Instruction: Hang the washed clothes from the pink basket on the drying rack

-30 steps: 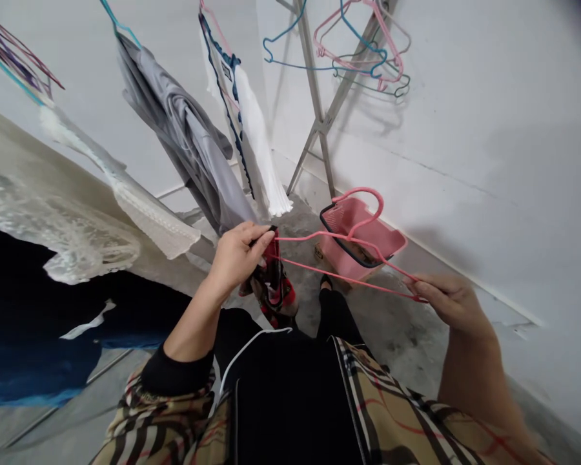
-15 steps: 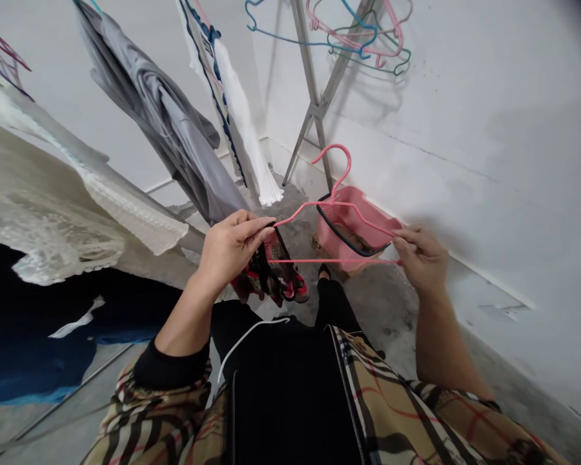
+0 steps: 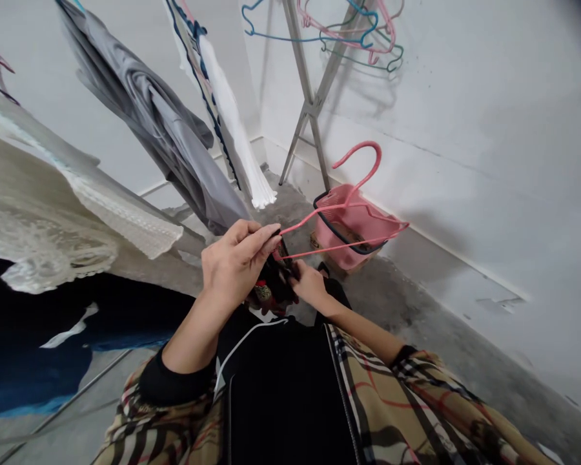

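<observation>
My left hand [image 3: 237, 258] pinches the near end of a pink wire hanger [image 3: 348, 216] together with a small black and red patterned cloth [image 3: 271, 287]. The hanger points away from me, its hook up and over the pink basket [image 3: 351, 242]. Just right of the left hand, my right hand [image 3: 307, 284] is closed on the same cloth below the hanger's end. Most of the cloth is hidden behind both hands.
A metal drying rack [image 3: 310, 97] stands in the corner with several empty hangers [image 3: 348, 32] on top. A grey garment [image 3: 164, 135], a white pleated one [image 3: 232, 123] and lace fabric [image 3: 53, 219] hang at the left. White walls close in on the right.
My right hand let go of the hanger's far end and came in to grip the cloth beside my left hand. The hanger now sticks out held by the left hand alone.
</observation>
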### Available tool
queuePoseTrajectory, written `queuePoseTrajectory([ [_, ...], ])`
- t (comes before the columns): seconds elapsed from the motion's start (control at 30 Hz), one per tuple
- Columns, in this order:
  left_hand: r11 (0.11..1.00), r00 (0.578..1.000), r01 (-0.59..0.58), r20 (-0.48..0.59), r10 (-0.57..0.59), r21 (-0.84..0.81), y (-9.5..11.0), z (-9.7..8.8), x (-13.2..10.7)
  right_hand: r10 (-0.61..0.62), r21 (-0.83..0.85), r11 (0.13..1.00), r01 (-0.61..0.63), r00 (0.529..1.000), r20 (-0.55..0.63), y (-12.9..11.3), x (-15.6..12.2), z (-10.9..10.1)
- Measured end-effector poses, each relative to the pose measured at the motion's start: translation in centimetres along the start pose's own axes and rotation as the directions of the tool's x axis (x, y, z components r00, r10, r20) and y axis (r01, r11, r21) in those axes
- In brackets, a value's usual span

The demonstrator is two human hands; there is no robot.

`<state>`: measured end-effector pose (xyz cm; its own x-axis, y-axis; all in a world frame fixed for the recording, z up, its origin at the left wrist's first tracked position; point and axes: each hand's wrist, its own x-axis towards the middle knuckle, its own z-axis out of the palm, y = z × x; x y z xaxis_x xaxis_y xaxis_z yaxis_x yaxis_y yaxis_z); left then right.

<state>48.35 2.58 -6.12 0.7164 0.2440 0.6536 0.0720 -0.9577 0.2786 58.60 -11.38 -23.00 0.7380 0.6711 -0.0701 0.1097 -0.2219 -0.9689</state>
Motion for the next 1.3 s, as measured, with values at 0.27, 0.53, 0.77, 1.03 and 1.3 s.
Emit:
queuePoseTrajectory([
  [0.27, 0.983, 0.995, 0.097, -0.019, -0.101, -0.155, -5.4, -1.1, -1.0, 0.181, 0.373, 0.908, -0.193, 0.981, 0.069, 3.0, 2.1, -6.0],
  [0.53, 0.974, 0.997, 0.072, 0.028, -0.068, -0.217, -7.4, -0.1, -1.8, 0.287, 0.75, 0.635, -0.184, 0.958, -0.007, 0.6, 2.1, -11.8],
  [0.77, 0.997, 0.995, 0.081, 0.06, -0.08, -0.003, -8.3, 1.0, -2.9, 0.186, 0.624, 0.776, 0.098, 0.909, -0.374, -1.7, 2.2, -13.0],
  [1.03, 0.986, 0.996, 0.022, -0.083, -0.036, -0.166, -8.3, 1.4, -2.9, -0.312, -0.035, 0.95, 0.31, 0.946, -0.087, -4.9, -1.2, -16.4],
  [1.3, 0.938, 0.987, -0.102, -0.15, 0.055, -0.332, -7.3, 1.0, -2.1, -0.376, -0.39, 0.845, 0.366, 0.925, 0.054, -6.8, -1.3, -18.4],
])
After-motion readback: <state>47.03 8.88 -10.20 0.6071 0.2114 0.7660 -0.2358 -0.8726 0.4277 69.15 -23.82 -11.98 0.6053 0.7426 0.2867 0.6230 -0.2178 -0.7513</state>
